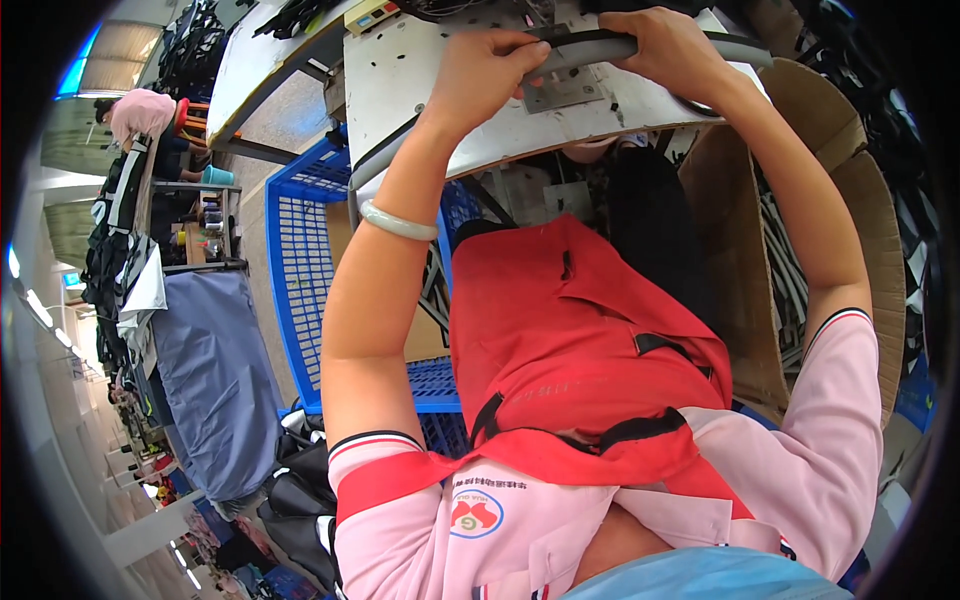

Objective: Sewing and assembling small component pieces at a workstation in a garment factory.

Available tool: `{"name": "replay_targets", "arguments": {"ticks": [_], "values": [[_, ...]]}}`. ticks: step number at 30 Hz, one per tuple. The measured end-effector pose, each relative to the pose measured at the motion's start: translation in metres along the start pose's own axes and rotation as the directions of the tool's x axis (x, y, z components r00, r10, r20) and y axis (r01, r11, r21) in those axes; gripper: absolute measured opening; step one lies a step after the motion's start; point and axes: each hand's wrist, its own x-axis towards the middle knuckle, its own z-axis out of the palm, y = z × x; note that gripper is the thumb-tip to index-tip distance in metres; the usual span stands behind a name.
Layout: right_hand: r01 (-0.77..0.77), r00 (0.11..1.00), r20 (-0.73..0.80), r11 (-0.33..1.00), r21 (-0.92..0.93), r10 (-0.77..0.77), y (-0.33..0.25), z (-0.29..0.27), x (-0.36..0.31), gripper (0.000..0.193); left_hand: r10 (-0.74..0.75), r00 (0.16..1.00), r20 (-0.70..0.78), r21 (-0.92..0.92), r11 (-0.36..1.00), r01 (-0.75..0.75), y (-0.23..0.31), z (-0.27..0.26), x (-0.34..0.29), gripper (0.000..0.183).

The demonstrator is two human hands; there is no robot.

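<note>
A long grey strip with a black edge [585,52] stretches across the white worktable [395,75]. My left hand [487,75] pinches it between thumb and fingers. Farther right, my right hand [665,48] has its fingers wrapped round the same strip. Past my right hand, its grey end [745,50] reaches the table's right side. Another grey and black length [385,150] lies along the front left edge, partly behind my left forearm. Below the stretch between my hands is a metal plate [570,92] set in the tabletop.
Left of my lap stands a blue plastic crate [305,270]; to the right, an open cardboard box [735,270] holds several grey strips [785,270]. A red apron [560,320] covers my lap. At far left, a person in pink [145,115] is near a rack and blue-grey cloth [215,370].
</note>
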Motion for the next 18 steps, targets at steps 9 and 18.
{"name": "replay_targets", "arguments": {"ticks": [9,18], "values": [[0.077,0.986,-0.147,0.997,0.020,-0.073,0.016,0.002,0.017,0.031,0.031,0.999,0.019,-0.024,0.999,-0.030,-0.006,-0.001,0.023,0.027],[0.283,0.903,-0.411,0.888,0.362,-0.120,0.051,0.016,-0.001,0.038,0.238,0.955,-0.178,0.357,0.920,-0.163,-0.025,-0.031,0.015,0.027]]}}
